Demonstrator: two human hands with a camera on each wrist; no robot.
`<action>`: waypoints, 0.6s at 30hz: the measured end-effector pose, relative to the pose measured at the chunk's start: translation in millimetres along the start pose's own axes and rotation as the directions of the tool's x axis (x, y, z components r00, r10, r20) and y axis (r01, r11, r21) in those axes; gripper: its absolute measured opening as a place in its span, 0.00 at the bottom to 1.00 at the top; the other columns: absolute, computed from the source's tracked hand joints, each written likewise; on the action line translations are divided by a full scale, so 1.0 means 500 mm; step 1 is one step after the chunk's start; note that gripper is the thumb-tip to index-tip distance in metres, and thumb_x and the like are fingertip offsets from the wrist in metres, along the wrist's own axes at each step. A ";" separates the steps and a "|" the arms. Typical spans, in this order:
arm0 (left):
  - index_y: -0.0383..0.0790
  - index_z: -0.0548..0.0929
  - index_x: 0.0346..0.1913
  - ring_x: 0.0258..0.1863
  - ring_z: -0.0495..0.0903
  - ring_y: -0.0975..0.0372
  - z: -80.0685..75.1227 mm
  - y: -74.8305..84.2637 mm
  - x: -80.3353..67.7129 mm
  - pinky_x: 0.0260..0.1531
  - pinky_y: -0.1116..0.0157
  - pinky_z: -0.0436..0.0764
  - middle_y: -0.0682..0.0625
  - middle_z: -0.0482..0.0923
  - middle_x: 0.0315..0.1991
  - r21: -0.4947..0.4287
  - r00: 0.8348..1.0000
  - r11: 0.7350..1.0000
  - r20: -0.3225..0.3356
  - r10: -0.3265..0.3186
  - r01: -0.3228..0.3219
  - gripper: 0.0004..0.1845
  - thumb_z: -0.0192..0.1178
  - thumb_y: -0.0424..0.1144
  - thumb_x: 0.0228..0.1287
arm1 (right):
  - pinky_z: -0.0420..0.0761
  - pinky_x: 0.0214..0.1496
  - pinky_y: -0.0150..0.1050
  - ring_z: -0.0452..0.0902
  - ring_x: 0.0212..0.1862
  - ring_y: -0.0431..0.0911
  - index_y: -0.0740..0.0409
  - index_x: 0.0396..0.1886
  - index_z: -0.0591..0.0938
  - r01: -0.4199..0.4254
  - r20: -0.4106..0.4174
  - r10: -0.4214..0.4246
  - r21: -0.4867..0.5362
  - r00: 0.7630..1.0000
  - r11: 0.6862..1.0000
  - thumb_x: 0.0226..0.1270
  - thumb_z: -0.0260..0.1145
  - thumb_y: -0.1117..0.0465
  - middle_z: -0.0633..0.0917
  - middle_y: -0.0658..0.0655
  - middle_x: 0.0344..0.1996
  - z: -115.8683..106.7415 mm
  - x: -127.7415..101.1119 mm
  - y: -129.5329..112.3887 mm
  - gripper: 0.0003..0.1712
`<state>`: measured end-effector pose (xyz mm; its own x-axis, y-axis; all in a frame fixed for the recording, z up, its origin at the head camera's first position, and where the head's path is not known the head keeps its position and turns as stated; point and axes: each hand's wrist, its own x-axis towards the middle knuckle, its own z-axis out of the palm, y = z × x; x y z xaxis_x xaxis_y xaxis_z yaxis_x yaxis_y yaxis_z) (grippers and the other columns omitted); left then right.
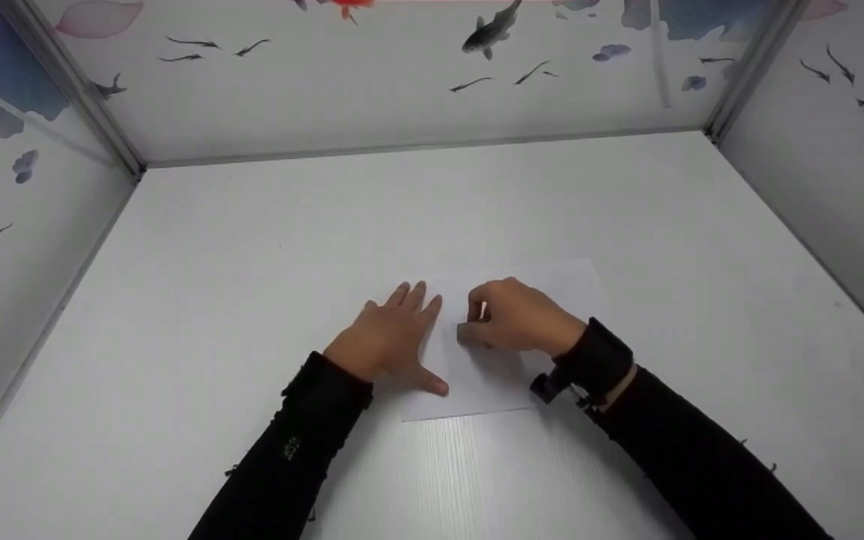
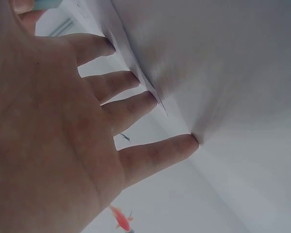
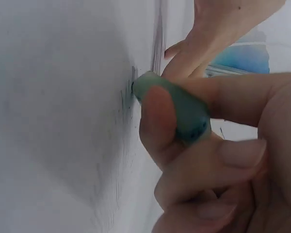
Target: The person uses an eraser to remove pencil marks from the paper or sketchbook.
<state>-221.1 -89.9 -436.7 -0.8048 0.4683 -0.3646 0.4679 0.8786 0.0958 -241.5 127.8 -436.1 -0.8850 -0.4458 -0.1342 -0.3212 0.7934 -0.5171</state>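
A white sheet of paper lies on the table under both hands. My right hand pinches a small green eraser between thumb and fingers. One end of it meets the paper, and dark smudges mark the other. Faint grey pencil strokes and small specks show on the sheet beside it. To the left, my left hand rests on the paper's left side with fingers spread and thumb apart. In the left wrist view several fingertips press along the paper's slightly lifted edge; one finger touches the tabletop beyond.
The white tabletop stretches out around the paper. White panels printed with fish and leaves stand at the back, left and right. Black straps with small devices sit on both wrists.
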 end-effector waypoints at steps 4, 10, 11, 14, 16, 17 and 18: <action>0.43 0.49 0.88 0.87 0.41 0.46 0.002 -0.002 -0.001 0.76 0.35 0.60 0.39 0.41 0.88 -0.010 1.000 1.000 0.005 -0.001 0.001 0.70 0.73 0.76 0.52 | 0.77 0.31 0.40 0.78 0.27 0.45 0.57 0.34 0.88 -0.056 -0.108 0.049 -0.062 0.993 0.997 0.71 0.73 0.55 0.87 0.52 0.28 0.002 0.001 0.004 0.10; 0.44 0.49 0.88 0.87 0.41 0.46 0.001 -0.001 -0.002 0.76 0.36 0.62 0.40 0.41 0.88 0.015 1.000 1.000 0.011 -0.006 0.006 0.71 0.72 0.77 0.52 | 0.79 0.31 0.39 0.81 0.26 0.44 0.56 0.34 0.88 0.065 0.038 -0.065 0.011 0.997 0.998 0.71 0.74 0.56 0.88 0.50 0.25 0.002 0.002 -0.001 0.08; 0.44 0.48 0.88 0.87 0.41 0.46 0.001 -0.001 -0.002 0.76 0.35 0.62 0.40 0.41 0.88 0.016 1.000 1.000 0.013 -0.006 0.006 0.71 0.72 0.77 0.53 | 0.79 0.31 0.39 0.81 0.26 0.43 0.55 0.33 0.88 0.057 0.048 -0.058 0.021 0.997 0.998 0.71 0.74 0.55 0.88 0.49 0.25 0.001 0.002 0.000 0.09; 0.43 0.48 0.88 0.87 0.41 0.46 -0.002 0.000 -0.002 0.76 0.35 0.61 0.40 0.41 0.88 0.007 1.000 1.000 0.011 -0.006 0.006 0.71 0.72 0.77 0.52 | 0.78 0.31 0.39 0.81 0.27 0.43 0.55 0.33 0.88 -0.003 -0.030 0.003 -0.008 1.000 1.000 0.71 0.74 0.55 0.88 0.50 0.26 0.000 0.003 0.004 0.09; 0.43 0.49 0.88 0.87 0.41 0.46 -0.003 0.000 -0.003 0.77 0.35 0.60 0.40 0.40 0.88 -0.005 1.000 1.000 0.010 -0.008 0.008 0.71 0.73 0.76 0.52 | 0.77 0.31 0.39 0.79 0.27 0.44 0.57 0.34 0.88 -0.014 -0.100 0.009 -0.048 0.995 0.999 0.71 0.73 0.57 0.87 0.51 0.27 0.001 0.002 0.006 0.09; 0.43 0.48 0.88 0.87 0.40 0.47 -0.003 0.000 -0.003 0.77 0.35 0.59 0.40 0.40 0.88 -0.009 1.000 1.000 0.012 -0.010 0.010 0.71 0.73 0.76 0.52 | 0.77 0.31 0.39 0.78 0.28 0.44 0.57 0.34 0.88 -0.004 -0.113 -0.003 -0.065 0.994 0.998 0.71 0.73 0.58 0.86 0.51 0.27 0.001 0.001 0.005 0.08; 0.44 0.48 0.88 0.87 0.40 0.47 -0.003 0.000 -0.003 0.77 0.36 0.59 0.40 0.40 0.88 -0.010 1.000 1.000 0.012 -0.012 0.012 0.71 0.73 0.76 0.52 | 0.77 0.30 0.39 0.78 0.27 0.44 0.58 0.34 0.88 0.020 -0.105 -0.027 -0.068 0.994 0.998 0.71 0.72 0.58 0.86 0.51 0.27 0.002 0.000 0.004 0.08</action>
<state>-220.2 -90.5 -434.8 -0.8057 0.4570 -0.3767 0.4550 0.8848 0.1004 -242.1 129.2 -438.0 -0.9067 -0.4206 -0.0307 -0.3606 0.8108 -0.4610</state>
